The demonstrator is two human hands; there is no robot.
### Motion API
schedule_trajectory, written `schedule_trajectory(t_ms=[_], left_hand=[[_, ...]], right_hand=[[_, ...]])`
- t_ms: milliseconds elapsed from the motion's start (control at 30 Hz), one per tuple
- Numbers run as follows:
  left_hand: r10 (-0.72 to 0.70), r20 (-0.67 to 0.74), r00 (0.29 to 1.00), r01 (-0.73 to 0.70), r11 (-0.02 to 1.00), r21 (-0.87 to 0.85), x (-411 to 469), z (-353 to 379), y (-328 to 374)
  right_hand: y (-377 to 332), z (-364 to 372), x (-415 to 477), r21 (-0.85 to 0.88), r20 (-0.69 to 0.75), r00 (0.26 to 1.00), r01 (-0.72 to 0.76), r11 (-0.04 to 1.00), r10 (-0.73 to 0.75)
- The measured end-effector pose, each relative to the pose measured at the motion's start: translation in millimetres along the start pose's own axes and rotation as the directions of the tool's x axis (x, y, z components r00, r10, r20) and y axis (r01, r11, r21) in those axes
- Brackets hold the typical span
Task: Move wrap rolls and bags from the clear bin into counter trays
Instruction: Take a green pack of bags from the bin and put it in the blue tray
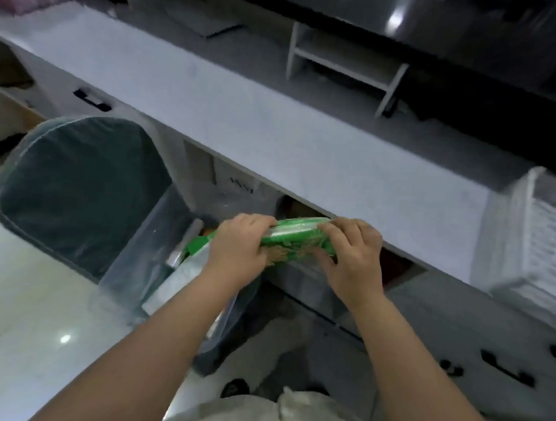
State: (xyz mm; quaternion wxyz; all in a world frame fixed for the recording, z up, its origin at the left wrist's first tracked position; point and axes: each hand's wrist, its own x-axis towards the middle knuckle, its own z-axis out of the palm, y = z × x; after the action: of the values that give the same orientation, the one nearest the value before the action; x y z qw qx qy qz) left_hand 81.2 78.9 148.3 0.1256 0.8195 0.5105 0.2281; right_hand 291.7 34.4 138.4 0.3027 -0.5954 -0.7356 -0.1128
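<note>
both hands, left [235, 243] and right [348, 257], curl their fingers round the ends of a green pack [296, 240], holding it above the clear bin [130, 260] beside the counter [275, 125], well short of the white tray [529, 238].

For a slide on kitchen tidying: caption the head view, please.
Left hand and right hand grip a green packet by the clear bin; a white tray sits on the counter.

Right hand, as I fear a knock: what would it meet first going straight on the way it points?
Past the green pack that the right hand grips, probably the front edge of the counter just beyond its fingers. Depth is unclear, so it could pass beneath it instead.
</note>
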Motion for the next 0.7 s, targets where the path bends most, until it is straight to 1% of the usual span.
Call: schedule_trajectory(t_ms=[100,167,267,367,433,567,700], left_hand=[[0.108,-0.018,0.994,-0.108,0.994,-0.021,20,11,53],[0.164,-0.021,0.986,-0.165,0.986,-0.032,29,25,93],[0.249,-0.017,0.968,-0.25,0.967,-0.056,37,50,162],[0.305,-0.013,0.952,-0.304,0.945,-0.123,40,77,241],[0.342,-0.017,0.939,-0.341,0.93,-0.138,42,96,297],[0.442,-0.065,0.895,-0.447,0.878,-0.171,46,132,406],[0.477,-0.084,0.875,-0.482,0.841,-0.246,53,159,488]], right_hand=[[36,-53,-26,-0.065,-0.096,0.99,-0.107,0.992,0.101],[61,-87,-50,-0.128,-0.123,0.979,-0.178,0.976,0.163],[101,-140,-97,-0.197,-0.135,0.958,-0.278,0.94,0.255],[141,-198,-148,-0.266,-0.139,0.926,-0.376,0.888,0.351],[169,-236,-180,-0.301,-0.131,0.905,-0.425,0.854,0.404],[226,-304,-229,-0.333,-0.163,0.87,-0.492,0.805,0.465],[278,-357,-257,-0.362,-0.224,0.834,-0.552,0.751,0.505]])
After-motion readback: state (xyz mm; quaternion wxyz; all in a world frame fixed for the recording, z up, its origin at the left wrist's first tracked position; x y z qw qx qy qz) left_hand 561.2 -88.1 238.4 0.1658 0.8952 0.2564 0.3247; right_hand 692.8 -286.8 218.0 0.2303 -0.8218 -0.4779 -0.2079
